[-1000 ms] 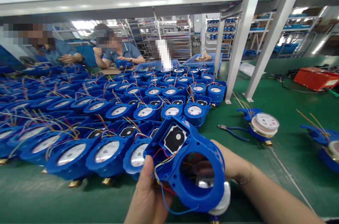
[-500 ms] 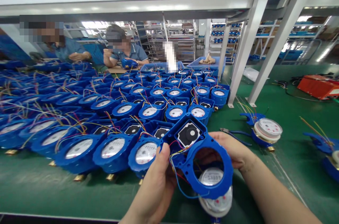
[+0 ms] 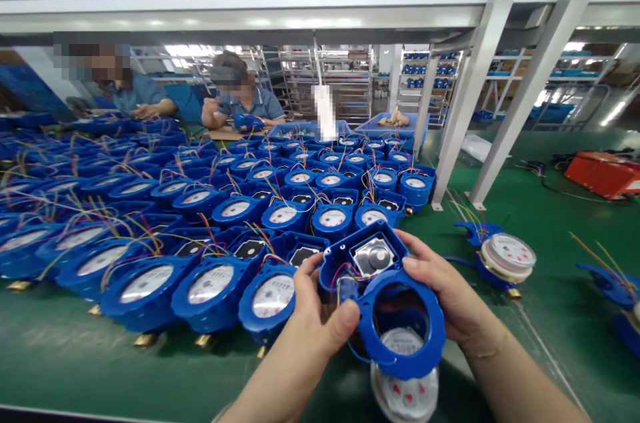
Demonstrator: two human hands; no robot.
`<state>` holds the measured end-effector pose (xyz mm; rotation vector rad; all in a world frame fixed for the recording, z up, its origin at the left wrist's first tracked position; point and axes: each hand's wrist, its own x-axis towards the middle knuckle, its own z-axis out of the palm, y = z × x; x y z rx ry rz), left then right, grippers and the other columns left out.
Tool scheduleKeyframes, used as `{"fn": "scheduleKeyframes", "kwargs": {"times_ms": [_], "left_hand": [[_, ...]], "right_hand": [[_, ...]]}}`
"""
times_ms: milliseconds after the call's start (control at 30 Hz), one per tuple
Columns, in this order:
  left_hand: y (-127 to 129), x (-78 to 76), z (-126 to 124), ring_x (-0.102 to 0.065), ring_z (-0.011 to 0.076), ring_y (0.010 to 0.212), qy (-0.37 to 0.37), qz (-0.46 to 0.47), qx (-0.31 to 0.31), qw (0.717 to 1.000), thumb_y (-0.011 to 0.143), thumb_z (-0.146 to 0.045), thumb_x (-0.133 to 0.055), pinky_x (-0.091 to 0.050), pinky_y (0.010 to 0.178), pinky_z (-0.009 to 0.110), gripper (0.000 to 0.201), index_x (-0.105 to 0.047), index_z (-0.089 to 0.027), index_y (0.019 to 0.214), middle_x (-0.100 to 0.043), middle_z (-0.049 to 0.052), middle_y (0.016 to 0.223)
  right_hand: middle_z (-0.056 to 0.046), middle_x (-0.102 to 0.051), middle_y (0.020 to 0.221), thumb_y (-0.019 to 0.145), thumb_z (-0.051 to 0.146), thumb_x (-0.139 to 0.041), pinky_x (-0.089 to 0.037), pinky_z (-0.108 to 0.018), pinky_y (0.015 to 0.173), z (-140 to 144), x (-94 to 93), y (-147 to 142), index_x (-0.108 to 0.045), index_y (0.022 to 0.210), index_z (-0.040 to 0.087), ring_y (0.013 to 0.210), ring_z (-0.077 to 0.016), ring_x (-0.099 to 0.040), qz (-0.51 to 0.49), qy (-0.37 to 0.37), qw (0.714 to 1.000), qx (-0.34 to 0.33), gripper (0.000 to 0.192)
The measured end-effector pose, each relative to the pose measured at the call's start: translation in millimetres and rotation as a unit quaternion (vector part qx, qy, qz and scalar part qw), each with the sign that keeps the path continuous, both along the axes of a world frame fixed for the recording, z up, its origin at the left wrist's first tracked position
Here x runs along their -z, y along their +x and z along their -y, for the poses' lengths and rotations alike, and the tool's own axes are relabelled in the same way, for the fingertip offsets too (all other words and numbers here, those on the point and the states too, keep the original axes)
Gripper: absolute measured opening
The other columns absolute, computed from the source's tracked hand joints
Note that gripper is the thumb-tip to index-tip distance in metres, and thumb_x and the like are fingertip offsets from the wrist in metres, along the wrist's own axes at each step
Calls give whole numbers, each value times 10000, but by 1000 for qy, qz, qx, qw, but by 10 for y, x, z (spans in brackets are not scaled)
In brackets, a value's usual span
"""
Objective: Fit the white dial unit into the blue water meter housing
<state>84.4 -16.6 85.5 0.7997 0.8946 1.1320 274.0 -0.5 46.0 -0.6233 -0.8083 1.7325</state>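
Observation:
Both hands hold a blue water meter housing [image 3: 437,336] with an open ring at the front and a square compartment at the back. A black and silver square part [image 3: 373,256] and thin coloured wires sit in that compartment. My left hand [image 3: 315,316] grips the housing's left side, thumb by the wires. Around the right edge, my right hand [image 3: 440,289] is closed, thumb on top. Below the ring a round water meter register [image 3: 406,393] with a white dial stands on the bench, partly seen through the opening.
Rows of blue water meters [image 3: 205,289] with loose wires fill the left and middle of the green bench [image 3: 500,209]. Two more meter bodies [image 3: 509,253] stand at the right, near metal posts [image 3: 505,76]. Farther right lies an orange box [image 3: 603,175]. Two people [image 3: 245,99] sit opposite.
The housing has tilted and turned slightly in my hands. My left thumb has moved down beside the wires, and my right thumb has come over the housing's top edge.

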Motion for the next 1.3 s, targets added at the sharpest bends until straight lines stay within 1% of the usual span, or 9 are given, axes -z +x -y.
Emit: {"fn": "scheduleKeyframes", "kwargs": {"times_ms": [100, 233, 400, 500, 600, 767, 933, 1100, 1300], "left_hand": [[-25, -38, 21, -597, 259, 1017, 27, -160, -1, 987, 707, -293, -755, -492, 826, 317, 707, -369, -260, 1298, -566, 109, 1228], [-97, 34, -6, -581, 203, 871, 138, -349, -42, 926, 746, -418, -683, -517, 726, 300, 616, -406, -272, 1277, -440, 100, 1266], [-195, 69, -25, -463, 240, 1075, 274, -528, -78, 800, 825, -431, -573, -491, 848, 408, 308, -535, -307, 1105, -259, 54, 1314], [-222, -50, -35, -364, 293, 1195, 323, -605, -26, 727, 860, -411, -516, -372, 969, 534, 187, -636, -283, 926, -279, 44, 1347], [-215, -194, -70, -304, 292, 1257, 375, -641, 5, 669, 894, -368, -466, -303, 1006, 543, 232, -656, -279, 793, -380, 22, 1324], [-144, -314, -218, -359, 234, 1222, 381, -616, 17, 689, 927, -348, -408, -330, 1005, 441, 274, -611, -234, 784, -453, 36, 1242], [-90, -320, -464, -477, 162, 1097, 368, -578, 107, 720, 947, -348, -368, -381, 955, 330, 279, -568, -211, 808, -482, 17, 1169], [-49, -298, -676, -536, 148, 938, 386, -582, 198, 688, 942, -327, -402, -422, 860, 295, 221, -597, -237, 892, -561, -12, 1032], [74, -262, -763, -565, 149, 888, 410, -552, 261, 678, 925, -293, -446, -437, 809, 268, 193, -629, -231, 919, -621, -10, 970]], "right_hand": [[-57, -608, 963, 819, 273, -680, -547, -406, 760, 5, -5, 4, -394, 1326, 237, 935, -291, -623, 11, 3, 1000, 6, 584], [-62, -602, 981, 810, 281, -680, -547, -379, 714, 9, -9, 11, -383, 1332, 248, 911, -286, -622, 18, 12, 1000, 14, 601], [-39, -584, 879, 783, 304, -697, -530, -414, 743, 11, -16, 17, -412, 1318, 225, 888, -294, -614, 39, 4, 999, 24, 611], [-37, -580, 895, 782, 299, -697, -497, -453, 812, 9, -21, 19, -407, 1320, 228, 884, -279, -606, 30, 9, 999, 18, 615], [-61, -592, 969, 782, 295, -694, -465, -475, 854, 8, -19, 20, -387, 1330, 220, 866, -261, -602, 24, 17, 999, 12, 632], [-57, -599, 958, 795, 283, -678, -457, -435, 849, 39, -2, 5, -386, 1330, 218, 837, -232, -599, 25, 38, 999, -21, 613], [-46, -583, 961, 785, 307, -677, -462, -398, 792, 34, 4, 6, -351, 1363, 226, 815, -220, -582, 56, 36, 997, -24, 669], [-77, -564, 1097, 802, 323, -642, -398, -427, 895, 27, 15, 117, -364, 1356, 200, 941, -250, -556, 94, 44, 994, -45, 631], [-72, -556, 1135, 789, 375, -646, -375, -426, 926, 222, 141, 174, -325, 1329, 227, 1047, -281, -518, 142, 34, 989, 30, 646]]}}
